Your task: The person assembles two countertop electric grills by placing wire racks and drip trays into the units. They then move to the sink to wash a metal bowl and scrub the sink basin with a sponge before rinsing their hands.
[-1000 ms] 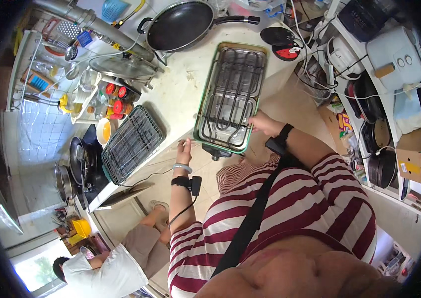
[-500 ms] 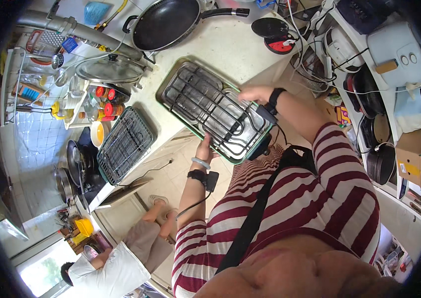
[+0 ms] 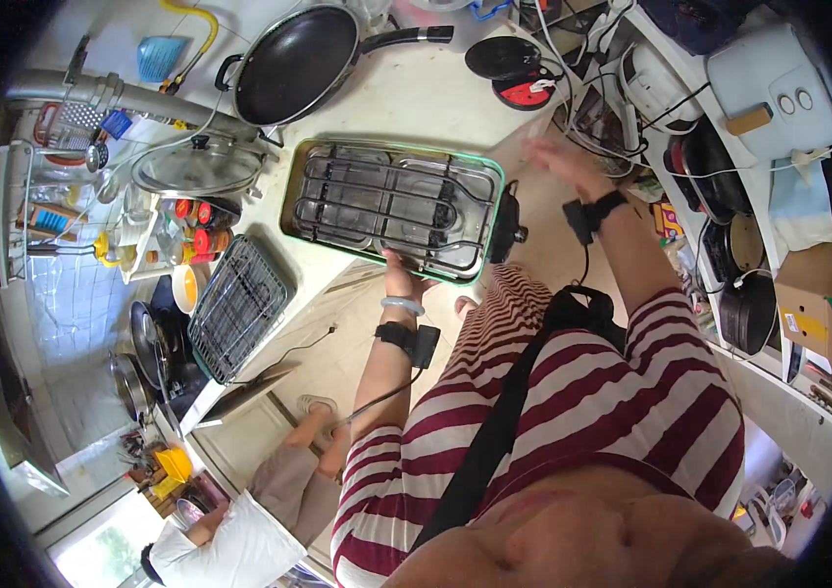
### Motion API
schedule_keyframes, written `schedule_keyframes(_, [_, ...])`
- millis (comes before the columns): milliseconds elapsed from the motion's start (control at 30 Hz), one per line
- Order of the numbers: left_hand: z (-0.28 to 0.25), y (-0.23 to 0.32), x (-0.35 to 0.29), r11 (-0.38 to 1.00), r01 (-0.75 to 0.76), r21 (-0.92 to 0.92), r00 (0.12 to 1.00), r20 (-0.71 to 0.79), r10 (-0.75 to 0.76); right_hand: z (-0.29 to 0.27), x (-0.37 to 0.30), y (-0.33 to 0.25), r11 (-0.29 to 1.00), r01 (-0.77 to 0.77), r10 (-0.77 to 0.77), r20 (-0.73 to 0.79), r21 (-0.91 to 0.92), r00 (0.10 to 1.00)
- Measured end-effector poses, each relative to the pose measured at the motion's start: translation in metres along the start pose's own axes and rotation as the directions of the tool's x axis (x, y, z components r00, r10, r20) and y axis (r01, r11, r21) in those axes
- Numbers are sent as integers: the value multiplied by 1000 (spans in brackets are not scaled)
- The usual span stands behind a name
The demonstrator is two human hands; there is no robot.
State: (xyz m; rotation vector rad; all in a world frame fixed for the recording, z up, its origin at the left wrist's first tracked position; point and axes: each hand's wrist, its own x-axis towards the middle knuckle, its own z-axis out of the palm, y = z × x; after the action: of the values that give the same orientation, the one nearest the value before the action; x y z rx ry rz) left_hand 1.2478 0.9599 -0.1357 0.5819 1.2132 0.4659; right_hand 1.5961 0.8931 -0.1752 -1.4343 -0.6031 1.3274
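An electric grill, with a green rim, dark bent heating rods and a shiny metal tray, lies partly on the white counter. Its right end, with a black control box, juts past the counter edge. My left hand grips the near rim, thumb on top and the other fingers mostly hidden below. Off to the right of the grill, my right hand is in the air, fingers stretched out and slightly blurred, holding nothing. Both wrists wear black straps with small boxes.
A black frying pan stands at the back of the counter. To the left is another green-rimmed grill with a rack, near spice jars. Cables and a grey-blue appliance are at right. Another person is at lower left.
The grill has turned from a slant to nearly level across the counter. My right hand has let go of its rim and moved away to the right; my left hand still holds it.
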Motion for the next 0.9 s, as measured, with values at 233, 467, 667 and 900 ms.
schedule_keyframes(233, [42, 16, 10, 992, -34, -123, 996, 76, 43, 24, 3, 112, 992, -79, 64, 148, 98, 987])
schedule_keyframes(467, [73, 19, 14, 978, -40, -207, 999, -29, 34, 13, 46, 122, 820, -44, 64, -16, 571, 998])
schedule_keyframes(667, [68, 22, -3, 980, -31, -199, 992, -124, 7, 21, 64, 60, 163, -49, 542, -48, 986, 839])
schedule_keyframes(900, [76, 13, 9, 966, -16, -258, 999, -50, 4, -26, 48, 47, -105, 360, 563, -243, 927, 790])
